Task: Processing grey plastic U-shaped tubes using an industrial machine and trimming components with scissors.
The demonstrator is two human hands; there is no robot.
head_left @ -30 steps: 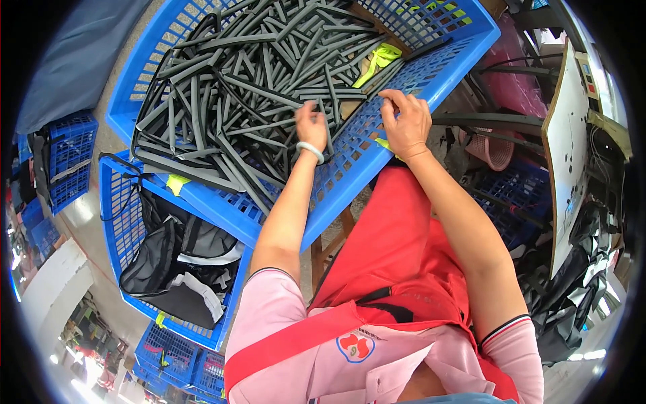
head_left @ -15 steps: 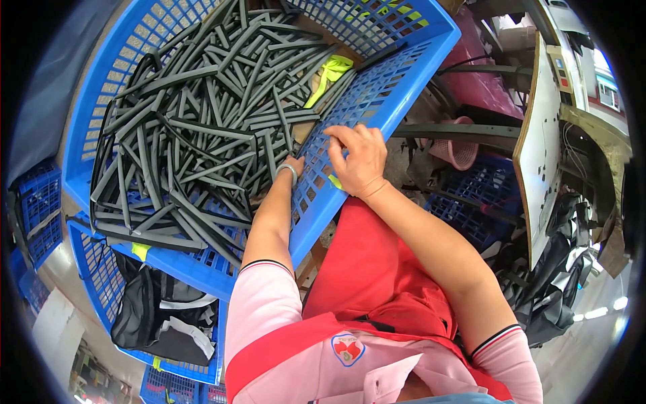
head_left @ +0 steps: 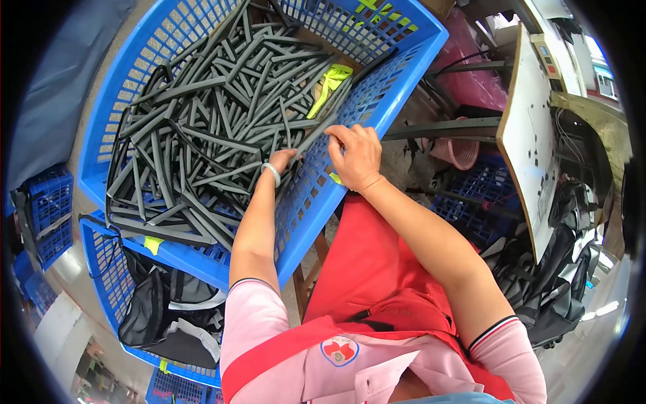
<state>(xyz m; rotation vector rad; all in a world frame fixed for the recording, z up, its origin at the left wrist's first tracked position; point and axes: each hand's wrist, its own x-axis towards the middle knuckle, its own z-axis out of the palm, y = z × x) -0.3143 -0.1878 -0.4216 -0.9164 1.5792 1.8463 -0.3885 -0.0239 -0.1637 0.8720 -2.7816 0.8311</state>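
My left hand point(head_left: 284, 160), a pale bangle at its wrist, reaches inside a large blue plastic basket point(head_left: 397, 94). Its fingers are closed at the lower end of a slim grey strip point(head_left: 313, 139), partly hidden by the hand. Many similar grey and black strips point(head_left: 202, 128) lie in a loose heap beside it. My right hand point(head_left: 356, 156) is over the basket's near right side, its fingers bent but apart, with nothing visible between them. Close by its fingertips is the upper end of that strip. A yellow-green cloth piece point(head_left: 330, 86) lies among the strips.
Beneath the near left corner, another blue basket point(head_left: 111, 289) holds dark fabric pieces point(head_left: 175, 310). To the right stand a white board point(head_left: 521, 135), a metal bar point(head_left: 444, 128) and a pink basket point(head_left: 457, 151). Dark fabric point(head_left: 558, 283) is piled at the lower right.
My left hand has come up a little from the basket's side, and a grey strip now shows between the hands. My right hand stays nearly in place. The view has shifted slightly.
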